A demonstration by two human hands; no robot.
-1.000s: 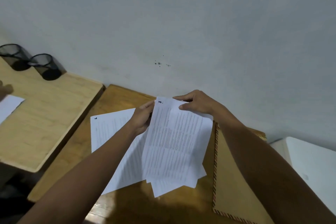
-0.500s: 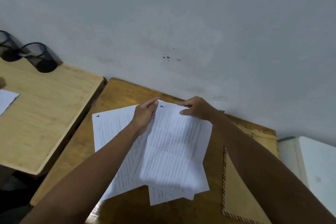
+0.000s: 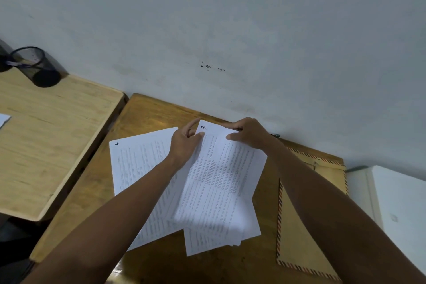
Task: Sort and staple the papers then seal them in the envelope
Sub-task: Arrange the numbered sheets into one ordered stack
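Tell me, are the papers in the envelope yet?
No, out. Both hands, left and right, hold the papers above the desk; the envelope lies flat beside them.

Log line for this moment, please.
phase: sorting | both hands hold top sheet | envelope on desk | unstapled

Light: dim, even and cool, no glare on the pale grey painted wall (image 3: 253,18).
Shadows: soft, dark beneath the lifted white printed sheets (image 3: 221,182) on the brown wooden tabletop (image 3: 147,117).
Blur: the sheets' lower edge smeared, print unreadable.
Distortion: wide-angle, tabletop edges slanted.
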